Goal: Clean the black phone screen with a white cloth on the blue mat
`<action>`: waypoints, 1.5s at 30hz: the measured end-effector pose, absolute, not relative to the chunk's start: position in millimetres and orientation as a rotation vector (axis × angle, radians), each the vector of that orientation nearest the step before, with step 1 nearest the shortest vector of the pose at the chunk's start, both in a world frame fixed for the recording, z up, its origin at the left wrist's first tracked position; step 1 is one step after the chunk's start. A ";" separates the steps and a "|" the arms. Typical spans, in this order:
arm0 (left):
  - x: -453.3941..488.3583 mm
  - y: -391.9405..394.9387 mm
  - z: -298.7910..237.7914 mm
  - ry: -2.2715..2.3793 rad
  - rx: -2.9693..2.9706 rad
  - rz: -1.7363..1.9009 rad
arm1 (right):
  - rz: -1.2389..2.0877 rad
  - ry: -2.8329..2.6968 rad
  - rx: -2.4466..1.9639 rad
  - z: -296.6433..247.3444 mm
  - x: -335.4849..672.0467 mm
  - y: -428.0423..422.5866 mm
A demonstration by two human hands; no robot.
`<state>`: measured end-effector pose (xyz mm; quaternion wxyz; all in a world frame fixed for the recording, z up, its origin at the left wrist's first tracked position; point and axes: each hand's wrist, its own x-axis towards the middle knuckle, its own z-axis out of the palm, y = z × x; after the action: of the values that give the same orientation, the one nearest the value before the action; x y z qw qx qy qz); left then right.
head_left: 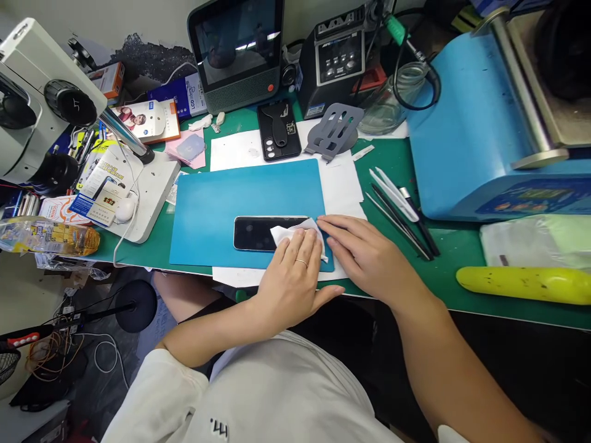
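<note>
1. Hidden: right end of the phone (253, 234), covered by a folded white cloth (282, 233) (cloth or tissue, hard to say) and by the left hand (292, 280).
2. Visible: left part of the phone, dark face up, flat on the blue mat (221, 197) near its front edge.
3. Left grip: fingers flat on the cloth, 1 ring (301, 262) on show, thumb spread well apart.
4. Right hand (367, 255): fingertips at the cloth's right edge, beside the phone's covered end; cannot tell whether clamped on anything.
5. Cut off by the picture edges: microscope (74, 101) and bottle (50, 237) at left, blue machine (462, 123) and yellow object (517, 284) at right, the latter hard to identify.
6. Surface: green tabletop (446, 283), with white paper (344, 178) under the mat and 4 or so thin tools (392, 194) to the right.
7. Room: pale wall (161, 18) with a dark, flaking patch; grey floor at lower left, strewn with cables, beside a round black base (135, 306).
</note>
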<state>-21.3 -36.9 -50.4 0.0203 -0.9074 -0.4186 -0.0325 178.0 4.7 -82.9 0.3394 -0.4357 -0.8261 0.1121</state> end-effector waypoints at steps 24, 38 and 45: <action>-96.0 4.3 -43.8 -1.615 -2.765 -0.182 | 0.235 -2.308 -1.221 -81.4 178.6 -0.3; -116.2 -54.9 -36.9 -1.567 -2.703 -0.140 | 0.150 -2.369 -1.065 -81.0 177.5 3.2; -88.5 -52.4 -39.3 -1.531 -2.755 -0.172 | 0.137 -2.345 -1.047 -80.8 175.4 4.5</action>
<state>-88.5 -52.4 -39.3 -0.0075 -0.8727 -0.4851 -0.0544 175.4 4.5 -80.8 0.2813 -0.3906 -0.8751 0.0510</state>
